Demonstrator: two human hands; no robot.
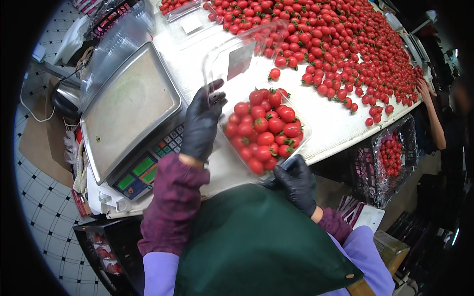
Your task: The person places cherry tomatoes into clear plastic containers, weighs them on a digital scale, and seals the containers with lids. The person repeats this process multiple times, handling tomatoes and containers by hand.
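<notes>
A clear plastic clamshell box [302, 146] full of small red tomatoes [264, 129] rests on the white table [331, 123] in front of me. Its hinged lid [237, 54] stands open behind it. My left hand [201, 123], in a black glove, touches the box's left side near the lid hinge. My right hand [295, 181], also gloved in black, grips the box's near corner at the table edge.
A steel weighing scale [126, 108] with a keypad stands left of the box. A heap of loose tomatoes [340, 44] covers the far table. Stacked clear boxes [116, 42] sit behind the scale. Another person's hand [423, 89] is at the right edge, above a crate of tomatoes [390, 155].
</notes>
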